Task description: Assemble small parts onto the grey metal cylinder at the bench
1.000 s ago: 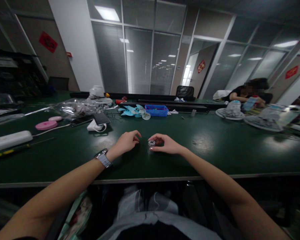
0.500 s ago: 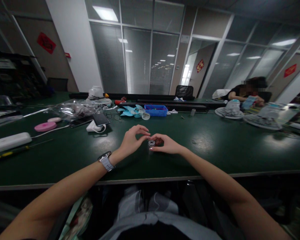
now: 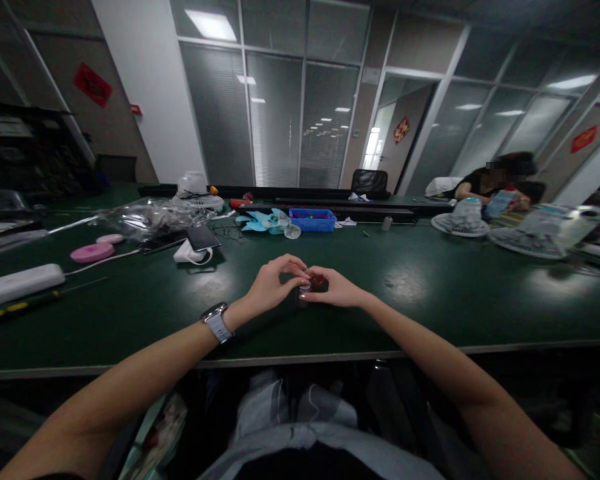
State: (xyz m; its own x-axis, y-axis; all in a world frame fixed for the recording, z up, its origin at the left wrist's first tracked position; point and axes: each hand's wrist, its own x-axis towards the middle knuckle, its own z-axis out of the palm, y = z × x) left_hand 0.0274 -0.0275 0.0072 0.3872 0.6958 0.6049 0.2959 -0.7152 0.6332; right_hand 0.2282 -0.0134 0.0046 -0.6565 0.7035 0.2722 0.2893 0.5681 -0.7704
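My right hand [image 3: 333, 288] is closed around the side of a small silver cylindrical part [image 3: 305, 289], thumb in front and fingers behind. It stands at the table top, upright, close to the front edge. From the other side my left hand [image 3: 275, 285], with a watch on its wrist, pinches at the part's top with thumb and fingertips. Those fingers cover most of its upper face, and its exact kind is hard to make out.
Beyond my hands lie light-blue fan blades [image 3: 263, 222] and a blue basket [image 3: 313, 222]. On the left are a white power strip [image 3: 23, 285], a yellow-handled screwdriver [image 3: 17, 307], pink rings [image 3: 93, 251] and clear plastic bags [image 3: 145, 220]. At the right, a person [image 3: 480, 187] sits behind fan parts [image 3: 463, 223].
My left hand has moved slightly right and its fingers have come down together onto the top of the silver part. The right hand stays around it.
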